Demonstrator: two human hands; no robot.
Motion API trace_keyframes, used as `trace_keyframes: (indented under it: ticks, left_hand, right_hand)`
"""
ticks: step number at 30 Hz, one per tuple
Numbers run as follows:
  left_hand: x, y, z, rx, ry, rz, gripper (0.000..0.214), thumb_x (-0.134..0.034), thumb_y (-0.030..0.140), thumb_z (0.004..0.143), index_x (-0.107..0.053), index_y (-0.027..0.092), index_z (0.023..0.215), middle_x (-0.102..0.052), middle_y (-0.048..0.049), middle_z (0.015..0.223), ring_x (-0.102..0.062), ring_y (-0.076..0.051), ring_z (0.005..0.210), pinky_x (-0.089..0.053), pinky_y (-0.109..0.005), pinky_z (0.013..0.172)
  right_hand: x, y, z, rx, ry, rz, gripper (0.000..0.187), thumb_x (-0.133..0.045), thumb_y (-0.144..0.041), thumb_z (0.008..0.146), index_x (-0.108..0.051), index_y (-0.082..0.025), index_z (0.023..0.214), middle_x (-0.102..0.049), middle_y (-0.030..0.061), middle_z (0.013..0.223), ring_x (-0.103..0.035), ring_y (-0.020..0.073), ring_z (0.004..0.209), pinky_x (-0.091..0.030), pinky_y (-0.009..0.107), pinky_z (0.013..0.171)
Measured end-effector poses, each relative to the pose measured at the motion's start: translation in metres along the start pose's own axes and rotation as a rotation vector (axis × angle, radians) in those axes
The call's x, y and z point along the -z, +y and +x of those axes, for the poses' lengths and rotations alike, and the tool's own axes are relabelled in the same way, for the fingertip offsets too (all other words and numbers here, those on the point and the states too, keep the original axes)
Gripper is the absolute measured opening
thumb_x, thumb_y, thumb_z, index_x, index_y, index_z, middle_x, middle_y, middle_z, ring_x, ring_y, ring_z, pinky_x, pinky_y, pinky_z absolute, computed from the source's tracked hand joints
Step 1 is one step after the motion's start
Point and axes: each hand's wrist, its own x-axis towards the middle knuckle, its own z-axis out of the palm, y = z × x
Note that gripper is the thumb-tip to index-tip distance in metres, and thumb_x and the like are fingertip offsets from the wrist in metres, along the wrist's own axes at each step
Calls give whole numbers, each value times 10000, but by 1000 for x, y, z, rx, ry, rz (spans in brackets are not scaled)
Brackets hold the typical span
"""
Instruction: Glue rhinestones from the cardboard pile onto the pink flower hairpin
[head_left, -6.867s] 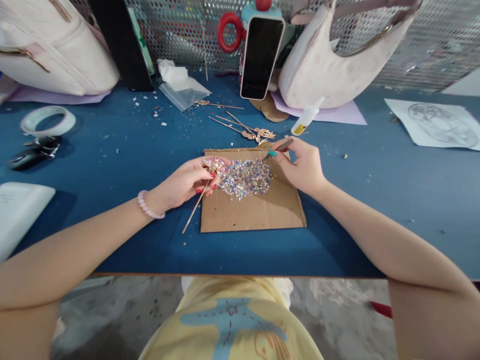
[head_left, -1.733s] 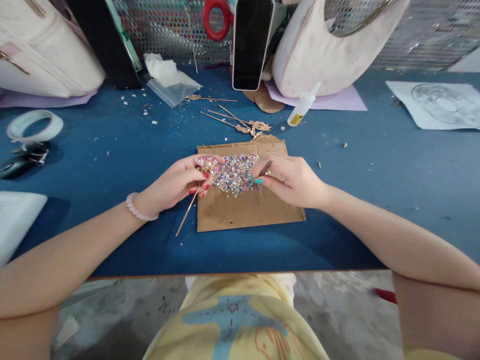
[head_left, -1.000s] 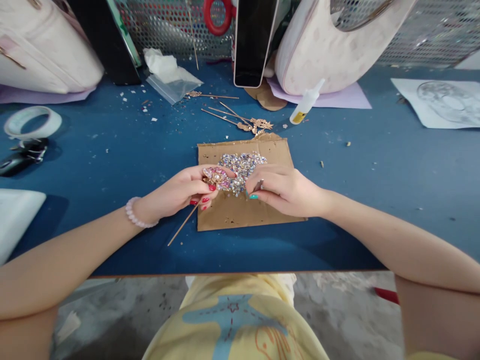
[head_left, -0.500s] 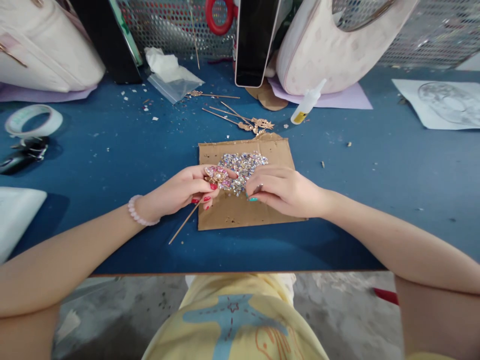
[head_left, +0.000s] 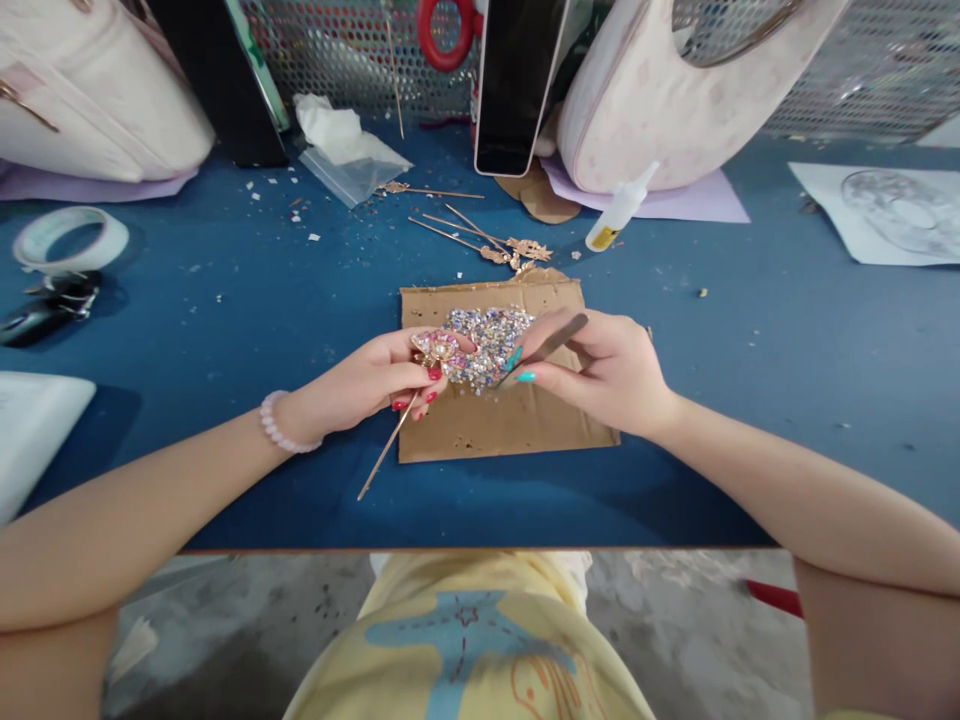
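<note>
Pinched in my left hand [head_left: 382, 375] is a hairpin [head_left: 438, 348] with a pink jewelled flower head and a pearl-like centre; its thin metal stick points down toward the table's front edge. My right hand [head_left: 607, 365] is closed on grey metal tweezers [head_left: 553, 342], held between thumb and fingers. Their tips point down to the left, at the edge of a pile of small glittering rhinestones [head_left: 487, 340]. The pile lies on a piece of brown cardboard [head_left: 510, 428] under both hands.
Several bare metal hairpins [head_left: 495, 250] lie behind the cardboard, with a glue bottle [head_left: 621, 210] to their right. A phone [head_left: 517, 90] and a white bag [head_left: 675, 100] stand farther back. Tape [head_left: 71, 240] sits at left, a printed sheet [head_left: 885, 212] at right.
My right hand has turned, so the tweezers now show along their length with tips by the rhinestones. The hairpin's stick has swung slightly to the right in my left hand.
</note>
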Motion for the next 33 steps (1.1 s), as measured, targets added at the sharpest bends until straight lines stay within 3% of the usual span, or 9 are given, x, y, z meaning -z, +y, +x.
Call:
trace_keyframes:
  ticks: [5, 12, 19, 33]
  left_hand:
    - [1, -2, 1, -27, -30, 94, 415, -586, 129, 868, -636, 173, 1277, -617, 41, 715, -530, -76, 509, -406, -206, 488]
    - [-3, 6, 0, -49, -47, 220, 420, -691, 205, 846, -623, 155, 1257, -684, 11, 858, -560, -84, 608, -466, -202, 542]
    - [-1, 4, 1, -38, -118, 253, 516, -704, 258, 853, -574, 162, 1344, -718, -57, 987, -684, -194, 885, -561, -245, 623]
    - [2, -2, 0, -52, -182, 218, 527, -680, 227, 902, -497, 181, 1394, -692, -55, 1057, -680, -171, 946, -584, -213, 662]
  right_hand:
    - [-6, -5, -4, -16, 105, 87, 217, -788, -385, 862, -704, -186, 849, -752, 11, 785, -719, 131, 716, -563, 261, 689]
    - [-14, -6, -6, 121, 61, 54, 170, -813, -318, 842, -703, -190, 833, -751, 21, 763, -706, 141, 703, -574, 298, 695]
    - [-19, -6, -8, 140, 61, 32, 173, -812, -309, 842, -690, -186, 842, -751, 35, 779, -705, 146, 712, -590, 315, 700]
    - [-20, -5, -7, 166, 55, 29, 176, -792, -315, 863, -682, -180, 839, -755, 29, 756, -707, 139, 705, -595, 296, 689]
